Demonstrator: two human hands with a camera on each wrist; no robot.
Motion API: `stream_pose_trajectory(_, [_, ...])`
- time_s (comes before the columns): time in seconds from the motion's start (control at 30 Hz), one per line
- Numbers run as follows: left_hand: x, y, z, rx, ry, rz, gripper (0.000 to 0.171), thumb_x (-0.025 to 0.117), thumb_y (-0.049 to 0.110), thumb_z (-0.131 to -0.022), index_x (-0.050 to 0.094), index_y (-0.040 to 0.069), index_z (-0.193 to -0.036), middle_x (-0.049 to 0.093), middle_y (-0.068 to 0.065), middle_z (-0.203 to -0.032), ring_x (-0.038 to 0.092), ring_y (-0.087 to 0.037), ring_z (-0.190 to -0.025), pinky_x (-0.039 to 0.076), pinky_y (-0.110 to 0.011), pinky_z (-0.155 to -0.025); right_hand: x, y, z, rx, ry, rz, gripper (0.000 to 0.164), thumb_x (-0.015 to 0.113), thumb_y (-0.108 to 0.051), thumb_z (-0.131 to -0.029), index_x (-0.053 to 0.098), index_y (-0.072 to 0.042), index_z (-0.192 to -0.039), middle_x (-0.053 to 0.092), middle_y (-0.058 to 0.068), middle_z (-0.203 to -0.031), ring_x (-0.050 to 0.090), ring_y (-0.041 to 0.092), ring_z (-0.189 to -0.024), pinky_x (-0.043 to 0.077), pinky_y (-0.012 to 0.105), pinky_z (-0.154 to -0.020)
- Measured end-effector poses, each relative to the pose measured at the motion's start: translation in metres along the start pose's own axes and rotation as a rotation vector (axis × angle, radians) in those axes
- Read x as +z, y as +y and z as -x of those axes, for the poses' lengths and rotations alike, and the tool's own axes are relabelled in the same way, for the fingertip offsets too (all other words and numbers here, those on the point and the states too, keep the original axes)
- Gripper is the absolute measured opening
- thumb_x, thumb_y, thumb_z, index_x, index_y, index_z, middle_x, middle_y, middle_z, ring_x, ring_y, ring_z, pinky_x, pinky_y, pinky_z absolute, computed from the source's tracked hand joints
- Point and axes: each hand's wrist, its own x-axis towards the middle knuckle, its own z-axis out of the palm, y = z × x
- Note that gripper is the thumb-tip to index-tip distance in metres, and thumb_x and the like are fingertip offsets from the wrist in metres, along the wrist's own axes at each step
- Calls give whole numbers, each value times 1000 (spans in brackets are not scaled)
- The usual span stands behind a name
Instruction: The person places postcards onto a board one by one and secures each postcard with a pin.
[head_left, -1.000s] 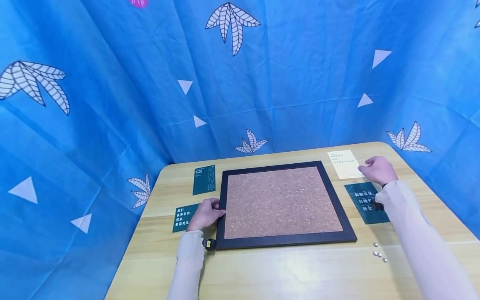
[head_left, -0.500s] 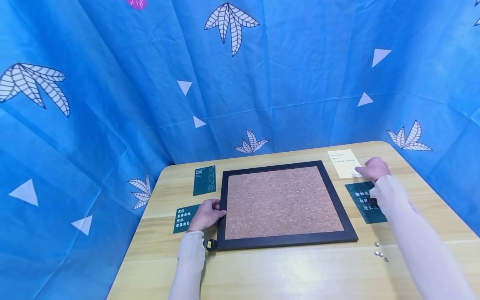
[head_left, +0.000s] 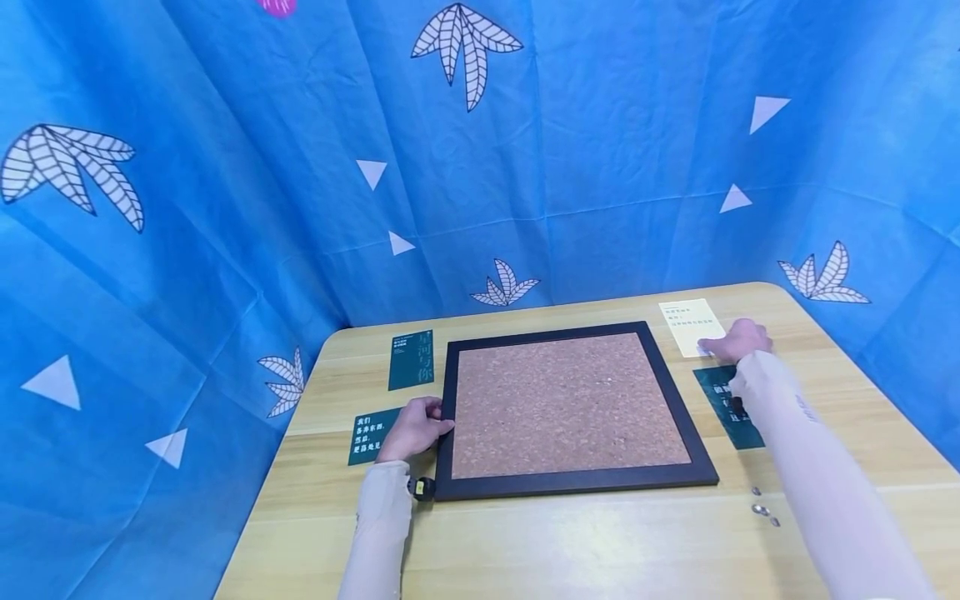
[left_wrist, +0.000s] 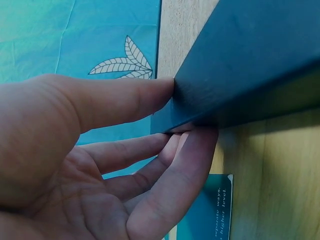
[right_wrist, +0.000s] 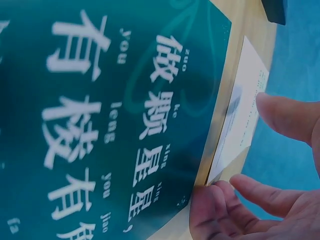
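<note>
A cork board (head_left: pixel 566 408) in a black frame lies on the table, and my left hand (head_left: pixel 412 427) holds its left side. In the left wrist view the thumb (left_wrist: pixel 150 97) presses on the frame (left_wrist: pixel 250 55) while fingertips bear on its outer side and lower edge. My right hand (head_left: pixel 738 340) is at the near right corner of a cream printed card (head_left: pixel 690 325). In the right wrist view the thumb (right_wrist: pixel 285 115) hovers over the cream card (right_wrist: pixel 240 110) and several fingertips sit by its corner, apart from the thumb. Below that hand lies a dark green card (head_left: pixel 723 408), partly hidden by the sleeve.
Two more green cards, an upper one (head_left: pixel 411 360) and a lower one (head_left: pixel 369 435), lie left of the board. Several small silvery pieces (head_left: pixel 760 509) are on the table near the right forearm. A blue patterned curtain (head_left: pixel 600 167) stands behind the table (head_left: pixel 570 542).
My right hand has moved left, its thumb now farther over the cream card, and its sleeve covers more of the green card. My left hand stays on the frame.
</note>
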Motion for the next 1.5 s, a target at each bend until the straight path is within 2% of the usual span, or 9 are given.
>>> stream_pose_trajectory(0.13, [0,-1,1,-3,6,1,54,72,17,-96,55,0,-145,65,-10,-115,62,-21,-94,53,-32,-82,5,-3,-6,-6,14,57,75,69,-38,-93,47,25,-127,42,39,-115,41,49,-104,44,56,-87])
stream_pose_trajectory(0.33, [1,0,1,-5,7,-7,55,72,18,-96,55,0,-145,65,-11,-116,62,-22,-96,53,-34,-84,7,-4,-9,12,11,59,73,72,-33,-92,47,25,-128,41,39,-117,39,50,-106,42,58,-92])
stream_pose_trajectory(0.6, [1,2,3,-4,9,-10,56,73,17,-96,55,0,-146,65,-11,-116,62,-23,-97,53,-35,-84,2,-1,-7,76,-42,8,85,78,-39,-88,42,21,-135,41,36,-118,43,47,-104,47,52,-82])
stream_pose_trajectory(0.73, [0,3,4,-10,9,-12,56,73,17,-96,55,0,-146,65,-11,-117,62,-23,-97,54,-36,-87,0,1,-6,78,-52,-8,84,79,-41,-87,42,20,-133,44,33,-117,44,45,-103,46,49,-80])
stream_pose_trajectory(1.0, [1,2,3,-13,11,-9,55,73,17,-96,55,1,-146,65,-11,-116,62,-23,-98,53,-36,-86,-3,7,4,20,-66,-65,65,79,-39,-86,56,14,-115,62,22,-90,59,35,-83,49,39,-66])
stream_pose_trajectory(1.1, [1,2,3,-16,10,-6,55,73,18,-97,55,2,-146,64,-10,-116,62,-23,-97,53,-35,-86,-4,12,5,2,-89,-88,64,78,-39,-87,56,13,-117,65,20,-85,62,31,-76,51,37,-61])
stream_pose_trajectory(1.2, [2,2,3,-24,9,0,55,73,18,-97,55,2,-146,64,-9,-115,62,-22,-96,54,-34,-85,-6,18,4,-10,-105,-110,67,75,-41,-89,57,14,-122,66,18,-86,62,29,-77,51,34,-61])
stream_pose_trajectory(1.37, [2,1,2,-24,12,0,56,73,18,-96,54,2,-147,65,-10,-116,62,-22,-95,53,-32,-83,-11,23,4,-37,-151,-197,69,63,-41,-97,53,16,-135,67,15,-92,62,29,-85,52,34,-67])
stream_pose_trajectory(1.5, [2,0,3,-14,11,-2,56,73,18,-96,54,1,-146,65,-10,-116,62,-22,-95,53,-33,-82,-16,25,4,-61,-183,-258,66,56,-32,-100,45,16,-143,68,12,-98,62,24,-88,53,33,-73])
